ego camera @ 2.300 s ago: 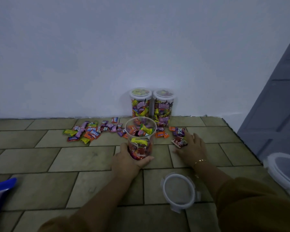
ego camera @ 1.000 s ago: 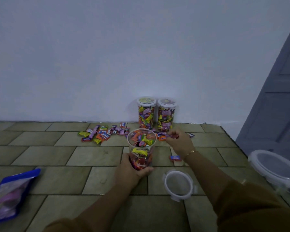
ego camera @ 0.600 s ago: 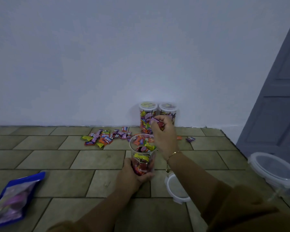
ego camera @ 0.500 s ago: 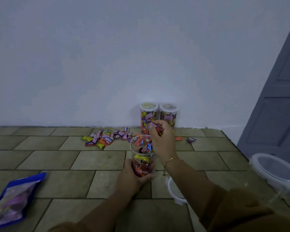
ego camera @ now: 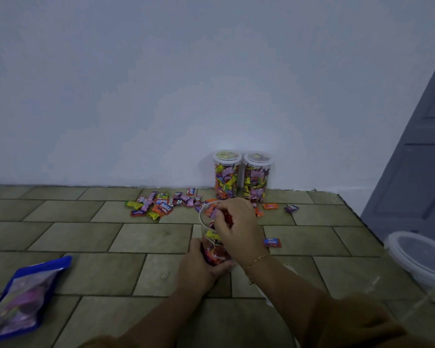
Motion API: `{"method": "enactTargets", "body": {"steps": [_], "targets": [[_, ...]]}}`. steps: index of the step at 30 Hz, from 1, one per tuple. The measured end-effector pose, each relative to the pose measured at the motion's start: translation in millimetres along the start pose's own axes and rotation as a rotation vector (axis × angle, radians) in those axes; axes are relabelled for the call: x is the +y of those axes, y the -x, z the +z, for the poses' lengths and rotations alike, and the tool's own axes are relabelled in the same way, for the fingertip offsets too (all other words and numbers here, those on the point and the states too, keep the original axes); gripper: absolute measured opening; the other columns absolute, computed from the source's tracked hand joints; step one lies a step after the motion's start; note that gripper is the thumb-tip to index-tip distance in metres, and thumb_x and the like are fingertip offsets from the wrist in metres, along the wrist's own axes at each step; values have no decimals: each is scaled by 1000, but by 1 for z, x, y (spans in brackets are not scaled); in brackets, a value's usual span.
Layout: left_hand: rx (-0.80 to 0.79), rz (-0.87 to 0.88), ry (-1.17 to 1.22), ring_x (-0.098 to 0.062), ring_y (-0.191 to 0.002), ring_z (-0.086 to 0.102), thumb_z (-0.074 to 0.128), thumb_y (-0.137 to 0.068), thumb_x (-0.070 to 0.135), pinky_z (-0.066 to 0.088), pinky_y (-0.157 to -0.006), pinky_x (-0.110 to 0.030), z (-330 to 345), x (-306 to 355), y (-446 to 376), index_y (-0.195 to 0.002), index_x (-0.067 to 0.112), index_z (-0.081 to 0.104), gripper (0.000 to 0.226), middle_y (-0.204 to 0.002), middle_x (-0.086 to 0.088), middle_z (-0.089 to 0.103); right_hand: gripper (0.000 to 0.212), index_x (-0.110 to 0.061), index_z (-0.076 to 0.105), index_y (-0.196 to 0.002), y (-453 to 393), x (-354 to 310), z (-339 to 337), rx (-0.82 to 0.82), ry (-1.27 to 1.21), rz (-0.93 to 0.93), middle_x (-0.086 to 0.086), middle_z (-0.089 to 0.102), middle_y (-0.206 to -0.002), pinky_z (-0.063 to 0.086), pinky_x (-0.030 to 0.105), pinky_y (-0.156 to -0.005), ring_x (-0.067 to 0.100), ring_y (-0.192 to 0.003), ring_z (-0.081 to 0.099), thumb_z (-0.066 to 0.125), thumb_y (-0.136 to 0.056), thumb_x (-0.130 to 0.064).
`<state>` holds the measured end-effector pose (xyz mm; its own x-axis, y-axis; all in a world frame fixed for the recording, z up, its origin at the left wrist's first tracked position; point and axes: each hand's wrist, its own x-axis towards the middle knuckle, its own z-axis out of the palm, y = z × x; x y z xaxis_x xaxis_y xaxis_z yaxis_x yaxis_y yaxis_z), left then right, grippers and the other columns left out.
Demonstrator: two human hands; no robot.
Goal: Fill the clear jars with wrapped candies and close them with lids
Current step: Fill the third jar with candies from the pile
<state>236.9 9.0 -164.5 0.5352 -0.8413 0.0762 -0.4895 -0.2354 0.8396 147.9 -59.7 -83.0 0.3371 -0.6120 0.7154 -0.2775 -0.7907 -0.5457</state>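
Note:
An open clear jar (ego camera: 207, 222), partly filled with wrapped candies, stands on the tiled floor. My left hand (ego camera: 199, 267) grips its base. My right hand (ego camera: 239, 227) is over the jar's mouth with its fingers curled around some candies, reddish wrappers showing between them. Loose wrapped candies (ego camera: 158, 204) lie in a heap on the floor behind the jar, with a few more (ego camera: 271, 242) to the right. Two full jars (ego camera: 227, 174) (ego camera: 256, 175) with lids on stand against the wall. The loose lid near my right forearm is almost fully hidden.
A blue candy bag (ego camera: 23, 297) lies on the floor at the left. A large clear container with a white-rimmed lid (ego camera: 422, 254) sits at the right edge. A grey door (ego camera: 417, 159) rises at the right, and a white wall runs behind.
My right hand picked up candies from the floor at the right, carried them over the jar and lowered to its mouth. My left hand kept hold of the jar.

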Motion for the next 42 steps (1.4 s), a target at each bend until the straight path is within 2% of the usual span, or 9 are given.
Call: {"method": "enactTargets", "body": {"steps": [4,10,13,16,19,23,27,39,42], "targets": [[-6,-4,-14,-4,-89,51,80,-55,57,37,-64,-10,1,-3,0,-114,26,39,78,-100,16,49,23,-6,62,-82,3,4,2,10,50,-70,5,57,-86,30,16,-81,16,-88,45,42,-86,-17],[-5,-2,6,-2,-89,53,74,-47,69,40,-66,-11,-1,-1,0,-115,27,40,87,-101,17,51,23,-10,64,-93,3,5,-3,-13,-37,-72,-3,58,-95,33,12,-86,10,-96,47,44,-90,-22],[18,-13,-3,-6,-95,55,78,-47,68,47,-77,-22,1,-4,-4,-118,27,41,89,-109,14,56,28,-10,61,-103,4,10,-10,33,-140,28,-6,55,-99,38,12,-86,6,-97,50,41,-94,-29],[34,-37,-1,-9,-96,56,82,-47,64,47,-78,-25,1,-3,-11,-119,25,44,90,-114,10,59,26,-8,59,-112,4,35,-22,49,-78,258,1,58,-106,44,28,-88,14,-101,53,44,-95,-22],[47,-42,-17,-11,-101,57,82,-47,63,44,-78,-24,1,1,-19,-122,23,46,93,-120,6,60,35,-5,55,-126,8,78,-37,-228,175,435,10,56,-126,36,29,-99,24,-119,50,48,-91,-4],[69,-54,-44,-16,-107,56,82,-51,60,43,-79,-24,1,3,-28,-124,17,46,92,-123,2,59,44,-10,50,-134,9,109,-50,-683,382,514,9,49,-140,32,27,-107,23,-128,44,51,-90,-7],[76,-76,-35,-16,-106,56,82,-50,60,44,-79,-26,4,4,-37,-123,17,46,92,-122,1,59,42,-15,50,-135,12,124,-47,-844,493,534,9,49,-138,36,29,-108,23,-127,45,48,-93,-11],[53,-82,-37,-14,-103,54,84,-53,54,47,-83,-28,10,6,-73,-122,16,42,89,-122,-1,57,38,-18,54,-129,-5,178,-37,-411,564,615,8,57,-127,38,34,-97,27,-118,47,52,-92,-27],[69,-63,-36,-13,-100,53,84,-54,52,47,-81,-28,12,5,-79,-121,15,41,88,-122,-1,58,51,-15,47,-135,-9,191,-32,-317,578,583,12,45,-141,30,38,-108,29,-132,34,57,-89,-33]]}}
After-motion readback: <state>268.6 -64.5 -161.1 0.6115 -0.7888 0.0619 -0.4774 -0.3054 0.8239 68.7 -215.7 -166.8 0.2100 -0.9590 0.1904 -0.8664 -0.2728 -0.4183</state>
